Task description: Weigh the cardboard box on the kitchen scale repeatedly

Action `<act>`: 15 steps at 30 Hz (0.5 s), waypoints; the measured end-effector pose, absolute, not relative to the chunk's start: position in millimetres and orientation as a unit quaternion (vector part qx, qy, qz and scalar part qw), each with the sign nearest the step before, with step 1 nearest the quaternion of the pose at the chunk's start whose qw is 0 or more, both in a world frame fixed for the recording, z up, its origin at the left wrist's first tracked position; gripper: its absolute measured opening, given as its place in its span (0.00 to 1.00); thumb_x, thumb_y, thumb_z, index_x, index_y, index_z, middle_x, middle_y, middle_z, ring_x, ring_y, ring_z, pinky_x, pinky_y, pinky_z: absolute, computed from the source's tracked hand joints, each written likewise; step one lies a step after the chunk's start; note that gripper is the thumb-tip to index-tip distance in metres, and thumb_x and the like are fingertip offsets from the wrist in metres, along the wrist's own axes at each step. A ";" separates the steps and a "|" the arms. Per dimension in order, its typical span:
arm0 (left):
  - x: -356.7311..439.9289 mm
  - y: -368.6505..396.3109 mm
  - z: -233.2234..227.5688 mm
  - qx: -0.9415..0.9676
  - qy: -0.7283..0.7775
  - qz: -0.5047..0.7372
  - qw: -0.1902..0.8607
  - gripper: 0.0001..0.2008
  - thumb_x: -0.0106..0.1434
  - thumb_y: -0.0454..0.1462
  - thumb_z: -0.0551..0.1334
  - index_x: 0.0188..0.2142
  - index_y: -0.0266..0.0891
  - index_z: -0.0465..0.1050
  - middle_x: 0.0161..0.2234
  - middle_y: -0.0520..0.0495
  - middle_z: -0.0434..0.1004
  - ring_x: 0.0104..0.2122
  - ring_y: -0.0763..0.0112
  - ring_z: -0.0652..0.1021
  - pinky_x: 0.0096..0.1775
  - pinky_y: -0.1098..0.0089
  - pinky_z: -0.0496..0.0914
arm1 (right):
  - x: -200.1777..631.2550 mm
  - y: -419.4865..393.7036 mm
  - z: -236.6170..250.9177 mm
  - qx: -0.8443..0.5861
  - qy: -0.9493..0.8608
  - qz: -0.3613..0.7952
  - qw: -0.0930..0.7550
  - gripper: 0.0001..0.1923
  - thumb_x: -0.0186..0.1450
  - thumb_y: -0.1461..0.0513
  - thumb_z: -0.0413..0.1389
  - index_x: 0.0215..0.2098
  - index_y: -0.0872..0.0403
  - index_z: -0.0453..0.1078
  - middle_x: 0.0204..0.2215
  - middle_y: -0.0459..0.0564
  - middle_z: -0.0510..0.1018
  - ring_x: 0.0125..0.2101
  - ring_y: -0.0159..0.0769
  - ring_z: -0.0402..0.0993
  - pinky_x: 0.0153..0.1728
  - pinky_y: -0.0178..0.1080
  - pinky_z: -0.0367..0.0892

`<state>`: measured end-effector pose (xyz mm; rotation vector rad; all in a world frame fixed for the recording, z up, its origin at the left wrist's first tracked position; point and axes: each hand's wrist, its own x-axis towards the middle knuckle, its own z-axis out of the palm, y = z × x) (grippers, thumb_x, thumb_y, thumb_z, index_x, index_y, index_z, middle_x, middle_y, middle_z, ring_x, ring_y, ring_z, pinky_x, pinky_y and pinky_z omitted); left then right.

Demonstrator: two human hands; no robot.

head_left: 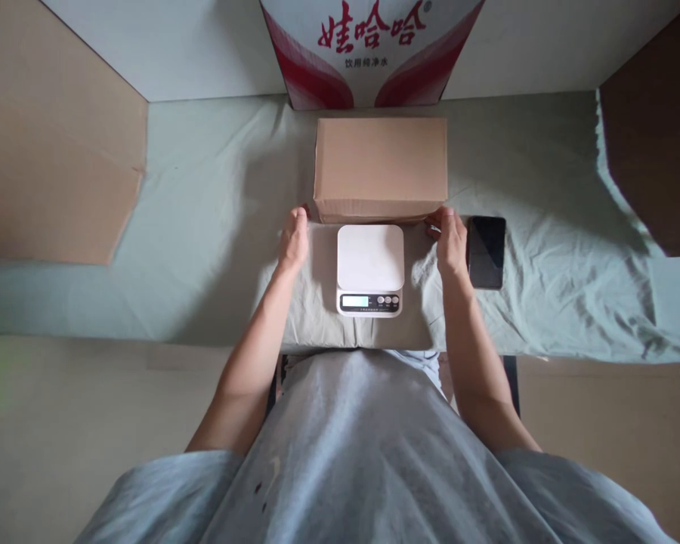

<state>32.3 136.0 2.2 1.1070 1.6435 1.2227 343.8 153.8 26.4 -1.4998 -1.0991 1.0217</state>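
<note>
A closed brown cardboard box point(380, 166) lies on the cloth-covered table point(204, 227), just behind a small white digital scale point(370, 270). My left hand point(294, 240) rests left of the scale, fingers stretched forward, fingertips at the box's near left corner. My right hand point(451, 243) rests right of the scale in the same way, fingertips touching the box's near right corner. Neither hand is wrapped around anything. The scale's platform is bare and its display faces me.
A black phone point(486, 251) lies face up just right of my right hand. A red-and-white printed carton point(368, 45) stands behind the box. Brown cardboard sheets stand at far left point(51, 143) and far right point(654, 143). The table's near edge meets my lap.
</note>
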 end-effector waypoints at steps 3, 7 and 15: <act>31.9 136.8 1.0 0.416 0.666 0.483 0.387 0.36 0.57 0.67 0.47 0.45 0.41 0.70 0.51 0.36 0.71 0.54 0.54 0.74 0.55 0.48 0.67 | 344.3 155.2 23.0 -0.621 -0.452 0.410 0.492 0.33 0.63 0.39 0.44 0.47 0.54 0.72 0.40 0.54 0.80 0.40 0.37 0.78 0.43 0.45 0.71; 33.1 138.3 6.7 0.405 0.669 0.484 0.392 0.37 0.55 0.68 0.49 0.45 0.42 0.70 0.50 0.36 0.72 0.53 0.53 0.74 0.54 0.48 0.68 | 344.4 154.7 25.8 -0.618 -0.451 0.414 0.492 0.32 0.63 0.39 0.45 0.47 0.53 0.72 0.40 0.53 0.80 0.40 0.37 0.78 0.44 0.45 0.71; 53.5 147.9 40.0 0.451 0.620 0.502 0.401 0.39 0.53 0.69 0.48 0.47 0.43 0.69 0.55 0.37 0.69 0.56 0.54 0.72 0.54 0.50 0.69 | 334.9 162.7 46.6 -0.570 -0.481 0.435 0.505 0.29 0.65 0.41 0.42 0.54 0.45 0.68 0.51 0.52 0.76 0.51 0.39 0.75 0.48 0.45 0.72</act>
